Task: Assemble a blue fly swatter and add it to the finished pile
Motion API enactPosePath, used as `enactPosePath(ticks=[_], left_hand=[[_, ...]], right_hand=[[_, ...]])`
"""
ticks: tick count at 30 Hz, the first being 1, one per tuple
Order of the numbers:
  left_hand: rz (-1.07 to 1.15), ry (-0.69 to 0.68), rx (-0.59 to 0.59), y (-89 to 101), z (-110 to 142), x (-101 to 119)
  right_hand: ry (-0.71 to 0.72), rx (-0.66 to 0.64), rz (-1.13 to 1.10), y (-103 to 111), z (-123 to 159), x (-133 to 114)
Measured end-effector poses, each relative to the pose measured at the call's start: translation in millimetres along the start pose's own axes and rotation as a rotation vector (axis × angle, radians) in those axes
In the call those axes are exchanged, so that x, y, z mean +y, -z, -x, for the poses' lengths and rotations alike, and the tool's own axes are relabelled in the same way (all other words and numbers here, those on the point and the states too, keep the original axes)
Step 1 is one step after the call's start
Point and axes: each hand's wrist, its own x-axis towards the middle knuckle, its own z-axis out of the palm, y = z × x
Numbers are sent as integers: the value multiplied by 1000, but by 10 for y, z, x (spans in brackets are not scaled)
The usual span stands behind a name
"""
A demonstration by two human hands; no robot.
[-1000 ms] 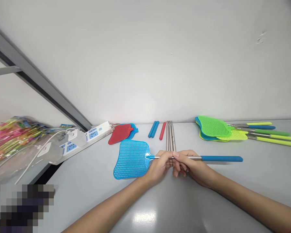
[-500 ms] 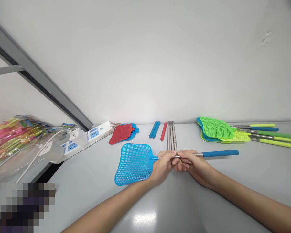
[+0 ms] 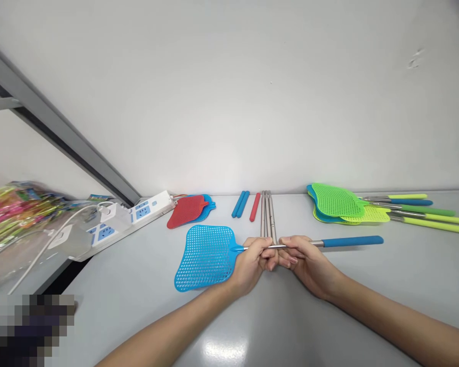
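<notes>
Both hands grip one blue fly swatter (image 3: 206, 258), held level above the table with its head to the left and its blue handle to the right. My left hand (image 3: 252, 264) is closed around the metal rod near the head. Farther right along the same rod, my right hand (image 3: 308, 262) is closed, short of the handle. The fingertips of the two hands lie close together beneath the rod. Just beyond them, several bare metal rods (image 3: 266, 214) lie side by side; my fingers hide their near ends.
Left of the rods lie a red handle sleeve (image 3: 255, 207) and two blue sleeves (image 3: 240, 204). Red and blue swatter heads (image 3: 187, 211) rest beside a white power strip (image 3: 153, 209). Several swatters (image 3: 338, 200) are piled at right. Bagged colourful items (image 3: 19, 214) lie far left.
My hands have moved slightly apart along the rod, the right one going right with the handle. More bare rod shows between them. The view has shifted a little.
</notes>
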Motion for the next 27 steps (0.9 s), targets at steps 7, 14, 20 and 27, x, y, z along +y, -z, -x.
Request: enactPosePath(ticks=[7, 14, 20, 27], left_hand=[[-30, 9, -3, 29, -3, -6], [-65, -32, -2, 46, 5, 43], [-31, -135, 40, 91, -16, 29], [-20, -171, 68, 99, -33, 11]], right_hand=[[6, 53, -122, -7, -11, -12], [60, 103, -196, 25, -26, -25], [90, 166, -242, 43, -43, -37], [112, 156, -226, 58, -33, -47]])
